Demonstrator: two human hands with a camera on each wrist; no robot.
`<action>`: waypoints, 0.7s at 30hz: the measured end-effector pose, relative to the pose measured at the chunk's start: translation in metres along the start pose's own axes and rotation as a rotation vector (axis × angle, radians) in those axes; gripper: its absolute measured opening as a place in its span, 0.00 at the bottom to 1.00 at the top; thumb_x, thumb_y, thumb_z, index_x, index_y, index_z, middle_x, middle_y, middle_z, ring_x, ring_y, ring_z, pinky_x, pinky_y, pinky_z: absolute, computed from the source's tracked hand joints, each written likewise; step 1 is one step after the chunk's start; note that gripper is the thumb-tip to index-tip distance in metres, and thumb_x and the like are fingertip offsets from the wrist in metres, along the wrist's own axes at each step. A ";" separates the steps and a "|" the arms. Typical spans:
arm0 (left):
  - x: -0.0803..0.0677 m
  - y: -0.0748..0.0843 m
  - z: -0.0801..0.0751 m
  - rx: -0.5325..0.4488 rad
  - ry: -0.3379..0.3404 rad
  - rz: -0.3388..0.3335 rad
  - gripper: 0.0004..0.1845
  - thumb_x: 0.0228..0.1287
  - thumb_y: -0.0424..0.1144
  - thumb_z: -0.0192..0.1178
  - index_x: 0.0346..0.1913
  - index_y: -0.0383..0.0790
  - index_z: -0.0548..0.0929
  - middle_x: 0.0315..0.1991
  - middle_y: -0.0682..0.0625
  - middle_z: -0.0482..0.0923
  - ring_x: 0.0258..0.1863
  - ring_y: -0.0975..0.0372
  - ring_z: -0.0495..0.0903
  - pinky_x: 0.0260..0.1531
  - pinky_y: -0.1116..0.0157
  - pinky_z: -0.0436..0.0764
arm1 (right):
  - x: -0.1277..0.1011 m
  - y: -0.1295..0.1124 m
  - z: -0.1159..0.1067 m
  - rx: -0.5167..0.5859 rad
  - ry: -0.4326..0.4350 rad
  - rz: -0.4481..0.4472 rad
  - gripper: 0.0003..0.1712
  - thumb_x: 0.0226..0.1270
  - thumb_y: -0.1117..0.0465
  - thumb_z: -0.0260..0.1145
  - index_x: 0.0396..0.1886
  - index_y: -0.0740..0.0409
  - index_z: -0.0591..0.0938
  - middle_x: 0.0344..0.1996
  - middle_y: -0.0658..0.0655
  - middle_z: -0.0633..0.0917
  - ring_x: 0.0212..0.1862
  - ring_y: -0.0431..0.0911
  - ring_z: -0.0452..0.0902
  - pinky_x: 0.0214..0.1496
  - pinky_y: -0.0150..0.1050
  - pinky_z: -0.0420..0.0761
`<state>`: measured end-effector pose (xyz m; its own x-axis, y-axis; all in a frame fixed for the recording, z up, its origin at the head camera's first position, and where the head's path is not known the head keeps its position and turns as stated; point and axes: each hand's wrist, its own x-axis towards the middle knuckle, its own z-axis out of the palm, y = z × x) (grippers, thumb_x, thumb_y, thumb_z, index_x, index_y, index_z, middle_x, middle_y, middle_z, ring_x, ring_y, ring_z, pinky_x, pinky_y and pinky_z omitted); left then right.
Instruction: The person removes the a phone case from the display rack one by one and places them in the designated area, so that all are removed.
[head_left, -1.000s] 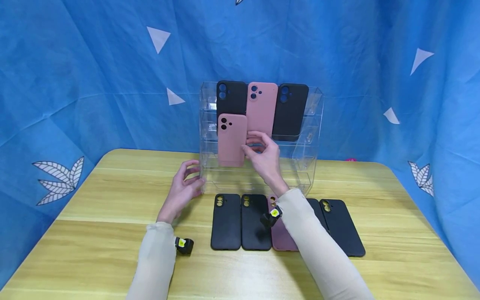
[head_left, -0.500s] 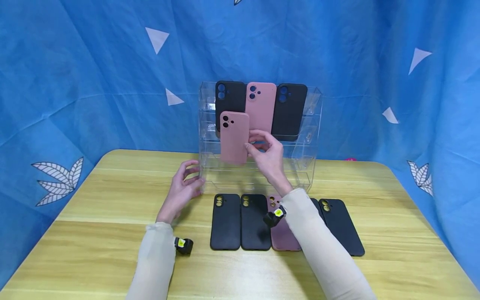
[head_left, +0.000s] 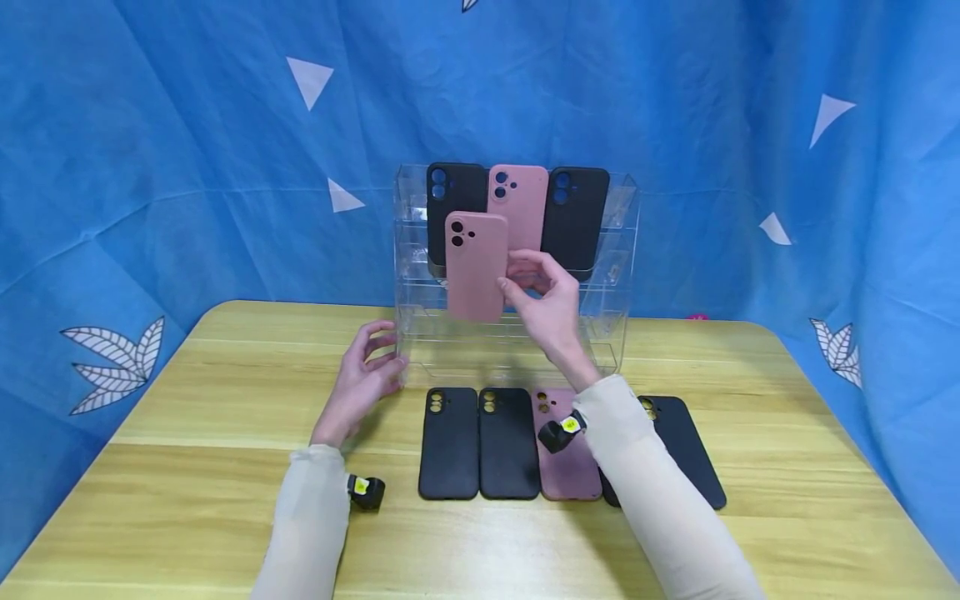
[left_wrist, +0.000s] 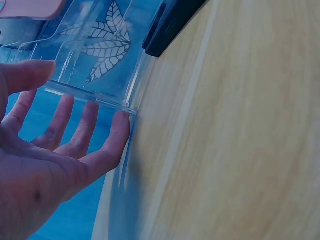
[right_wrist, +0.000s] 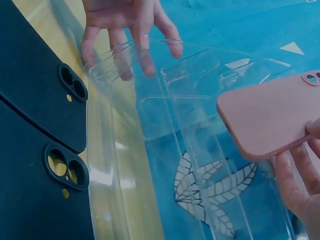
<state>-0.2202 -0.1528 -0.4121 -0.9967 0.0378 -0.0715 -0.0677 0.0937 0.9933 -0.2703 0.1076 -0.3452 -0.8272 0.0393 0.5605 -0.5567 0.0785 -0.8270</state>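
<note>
Head view, pink phone case: I find it upright before the clear stand [head_left: 517, 354], to the left of the right hand [head_left: 551, 304] and above and to the right of the left hand [head_left: 362, 375]; its camera end [head_left: 462, 233] is up.
Head view, right hand: thumb and fingers pinch the pink phone case [head_left: 477, 267] by one long edge.
Head view, left hand: fingers parted and loosely bent at the stand's side; I see nothing lifted by it.
Head view, upper tier: two black cases [head_left: 575, 218] flank a second pink case [head_left: 521, 196].
Head view, desk: pale wood grain [head_left: 150, 500]; a row of cases [head_left: 448, 446] lies before the stand, partly covered by a light sleeve [head_left: 660, 492].
Left wrist view, fingertips: I note them against the glossy, transparent edge, thumb apart from them; leaf-printed blue cloth [left_wrist: 107, 47] shows through.
Right wrist view, held case: smooth, matte-looking, corners rounded; thumb on its face, fingers beneath.
Right wrist view, black cases beside: rimmed camera openings, wood visible through them.
</note>
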 end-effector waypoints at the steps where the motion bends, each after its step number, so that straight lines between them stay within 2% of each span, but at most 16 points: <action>1: 0.000 0.000 0.000 -0.002 -0.001 0.000 0.30 0.72 0.30 0.58 0.73 0.52 0.64 0.73 0.43 0.65 0.71 0.45 0.71 0.54 0.50 0.85 | 0.000 -0.002 -0.001 0.002 -0.003 -0.001 0.19 0.63 0.74 0.71 0.55 0.67 0.82 0.42 0.66 0.86 0.36 0.41 0.85 0.38 0.34 0.88; 7: 0.000 0.000 0.000 -0.002 -0.002 0.000 0.30 0.72 0.30 0.57 0.73 0.52 0.64 0.74 0.43 0.65 0.71 0.46 0.71 0.55 0.49 0.85 | -0.002 -0.009 -0.009 0.016 -0.030 0.023 0.21 0.63 0.75 0.70 0.56 0.67 0.80 0.39 0.56 0.84 0.35 0.44 0.85 0.37 0.36 0.89; 11: 0.000 0.000 0.000 -0.003 -0.003 -0.002 0.30 0.72 0.30 0.57 0.73 0.52 0.64 0.74 0.43 0.65 0.71 0.46 0.71 0.55 0.49 0.84 | -0.006 -0.011 -0.014 0.018 -0.054 0.050 0.20 0.64 0.75 0.69 0.56 0.67 0.78 0.40 0.56 0.84 0.39 0.44 0.85 0.40 0.36 0.89; 17: 0.000 0.000 0.000 -0.005 -0.004 -0.003 0.30 0.72 0.30 0.57 0.73 0.52 0.63 0.74 0.42 0.65 0.71 0.45 0.70 0.56 0.49 0.84 | -0.013 -0.015 -0.024 0.054 -0.099 0.122 0.21 0.65 0.77 0.66 0.57 0.65 0.75 0.43 0.57 0.87 0.37 0.40 0.88 0.40 0.43 0.90; 21: 0.000 0.000 0.000 0.000 -0.002 -0.004 0.30 0.73 0.30 0.57 0.73 0.52 0.64 0.73 0.42 0.65 0.72 0.45 0.70 0.56 0.49 0.84 | -0.017 -0.015 -0.030 0.056 -0.118 0.153 0.21 0.66 0.76 0.65 0.57 0.63 0.74 0.39 0.51 0.90 0.38 0.38 0.89 0.42 0.42 0.90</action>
<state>-0.2199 -0.1529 -0.4126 -0.9964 0.0394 -0.0754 -0.0714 0.0939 0.9930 -0.2457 0.1360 -0.3408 -0.9037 -0.0713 0.4221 -0.4247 0.0253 -0.9050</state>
